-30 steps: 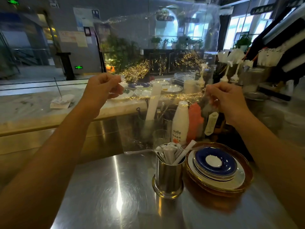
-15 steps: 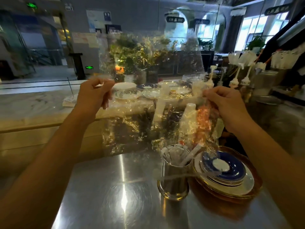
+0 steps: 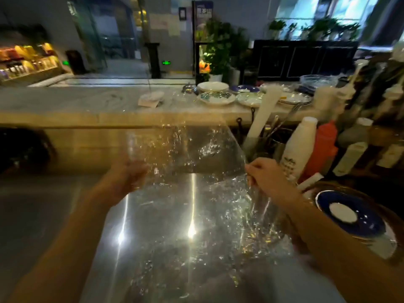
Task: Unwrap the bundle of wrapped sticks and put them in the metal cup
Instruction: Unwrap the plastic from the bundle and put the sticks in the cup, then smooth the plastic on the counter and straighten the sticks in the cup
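steel counter (image 3: pixel 65 215), then a clear plastic sheet (image 3: pixel 185 193) spread low over it, lower than half a second ago. left hand (image 3: pixel 131 178) blurry behind the sheet, grip hard to tell. right hand (image 3: pixel 269 180) pinches its edge. cup and sticks hidden. white bottle (image 3: pixel 299 145) label unreadable. blue plate (image 3: pixel 349 215) at right.

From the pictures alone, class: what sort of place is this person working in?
Probably a café or restaurant service counter: a steel worktop, stacked plates on the marble ledge, and squeeze bottles beside blue saucers.
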The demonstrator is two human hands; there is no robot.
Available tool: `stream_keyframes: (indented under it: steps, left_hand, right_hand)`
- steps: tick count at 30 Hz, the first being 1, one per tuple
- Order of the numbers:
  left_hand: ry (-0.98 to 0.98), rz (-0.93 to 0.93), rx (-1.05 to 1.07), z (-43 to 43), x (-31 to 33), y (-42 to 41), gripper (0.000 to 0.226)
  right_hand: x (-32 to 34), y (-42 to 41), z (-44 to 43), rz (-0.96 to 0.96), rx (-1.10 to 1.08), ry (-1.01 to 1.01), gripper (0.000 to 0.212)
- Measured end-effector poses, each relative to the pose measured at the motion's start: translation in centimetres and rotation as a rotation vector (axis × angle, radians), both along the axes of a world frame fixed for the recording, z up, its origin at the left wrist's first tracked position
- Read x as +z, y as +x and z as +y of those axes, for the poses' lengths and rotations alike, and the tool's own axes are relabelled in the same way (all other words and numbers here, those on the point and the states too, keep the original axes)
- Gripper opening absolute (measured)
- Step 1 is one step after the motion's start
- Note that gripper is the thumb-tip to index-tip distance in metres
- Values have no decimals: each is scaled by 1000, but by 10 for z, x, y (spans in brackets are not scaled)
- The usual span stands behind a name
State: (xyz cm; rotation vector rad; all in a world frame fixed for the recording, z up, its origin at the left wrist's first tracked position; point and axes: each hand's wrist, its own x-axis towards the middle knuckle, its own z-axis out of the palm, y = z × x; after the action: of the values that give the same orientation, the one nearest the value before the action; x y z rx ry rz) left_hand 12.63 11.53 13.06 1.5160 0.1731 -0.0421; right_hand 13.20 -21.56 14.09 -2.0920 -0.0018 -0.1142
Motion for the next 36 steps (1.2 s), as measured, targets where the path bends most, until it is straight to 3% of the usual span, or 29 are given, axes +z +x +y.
stream_keyframes:
  steps: [3, 7, 10, 15, 18, 23, 29, 33, 36]
  left_hand:
    - [-37, 63, 115, 16, -30, -20, 8]
    - [-72, 196, 216, 34, -66, -45, 11]
    - [9, 320, 221, 33, -86, -69, 16]
    - [154, 383, 349, 14, -114, -88, 26]
    - [203, 332, 447, 7, -127, -91, 30]
    - [334, 280, 430, 10, -139, -85, 34]
    - [728, 204, 354, -5, -140, -77, 30]
    - [966, 5, 304, -30, -121, -66, 30]
    - [949, -119, 168, -58, -97, -56, 32]
  right_hand:
    - [-36, 1, 25, 60, 13, -69, 25]
    - [-88, -2, 45, 219, 1, 33, 30]
    - [-120, -9, 50, 359, 13, 33, 31]
    - [-149, -21, 52, 407, 20, -42, 29]
    - [-152, -24, 54, 401, 52, -100, 21]
    - [-152, -25, 54, 380, 78, -190, 15]
    - [-147, -28, 50, 364, 160, -297, 7]
    - [-136, -33, 43, 250, 188, -331, 14]
    - [-115, -36, 33, 128, 167, -359, 11]
